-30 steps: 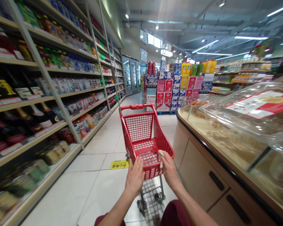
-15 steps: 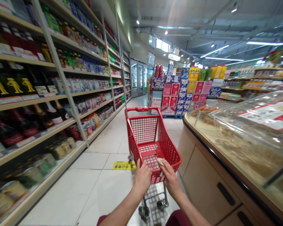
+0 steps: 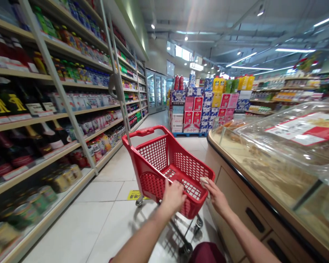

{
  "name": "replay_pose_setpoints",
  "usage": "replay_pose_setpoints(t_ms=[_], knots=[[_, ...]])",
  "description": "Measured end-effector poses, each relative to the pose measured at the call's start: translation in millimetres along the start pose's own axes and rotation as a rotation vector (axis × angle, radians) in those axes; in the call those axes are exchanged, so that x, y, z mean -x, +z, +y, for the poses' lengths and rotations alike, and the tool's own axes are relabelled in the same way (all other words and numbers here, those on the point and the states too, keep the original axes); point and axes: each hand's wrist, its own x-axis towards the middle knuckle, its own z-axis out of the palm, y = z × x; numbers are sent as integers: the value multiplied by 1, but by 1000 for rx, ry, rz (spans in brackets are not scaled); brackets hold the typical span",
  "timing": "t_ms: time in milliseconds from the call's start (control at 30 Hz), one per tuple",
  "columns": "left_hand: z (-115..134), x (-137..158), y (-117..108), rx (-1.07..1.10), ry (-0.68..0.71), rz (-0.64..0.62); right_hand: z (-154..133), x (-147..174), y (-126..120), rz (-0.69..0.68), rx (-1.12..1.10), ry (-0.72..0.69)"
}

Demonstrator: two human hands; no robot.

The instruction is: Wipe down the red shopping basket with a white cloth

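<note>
A red plastic shopping cart [image 3: 153, 185] stands in front of me on the floor, its basket bare and its handle at the far end, angled to the left. My left hand [image 3: 174, 194] is closed over the basket's near left rim. At the near right corner of the rim, my right hand [image 3: 215, 193] pinches a crumpled whitish cloth [image 3: 205, 181] against the plastic. The fingertips of the left hand are partly hidden by the hand itself. A thin metal pole [image 3: 122, 104] rises from the handle corner of the cart.
Tall shelves [image 3: 57, 117] of bottles and cans line the left side. On the right runs a glass-topped counter [image 3: 227, 160] with clear covers. Stacked drink cartons [image 3: 190, 113] stand ahead. A yellow floor sticker [image 3: 133, 195] lies beside the cart's wheel.
The cart has swung round, its handle end moving left and its near end right. My right hand has moved right with the cloth; my left hand has shifted slightly right along the rim.
</note>
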Motion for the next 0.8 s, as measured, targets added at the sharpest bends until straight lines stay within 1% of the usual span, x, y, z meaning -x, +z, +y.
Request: replay_pose_setpoints(t_ms=[67, 100, 167, 233, 300, 367, 433, 533, 600, 633, 700, 800], knots=[[-31, 0, -6, -36, -92, 48, -4, -1, -3, 30, 4, 76], [-43, 1, -8, -55, -94, 65, -10, 0, -4, 42, 6, 108], [-55, 2, -8, -95, -90, 90, -28, 8, -1, 78, 4, 151], [-51, 1, -6, -124, -82, 104, -53, 18, 6, 118, -6, 157], [-39, -1, -3, -137, -83, 112, -78, 26, 13, 126, -28, 123], [-30, -1, -3, -127, -86, 112, -91, 27, 18, 112, -37, 86], [-30, 1, -6, -104, -97, 113, -86, 23, 16, 111, -14, 99], [-44, 12, -10, -108, -162, 149, -58, 13, 6, 173, 68, 209], [-53, 20, -11, -133, -189, 162, -48, 7, 6, 222, 110, 254], [-56, 23, -10, -146, -190, 157, -49, 3, 9, 233, 119, 252], [-55, 26, -7, -170, -182, 142, -65, -4, 23, 212, 111, 198], [-48, 28, -3, -200, -157, 130, -93, -16, 43, 110, 80, 43]])
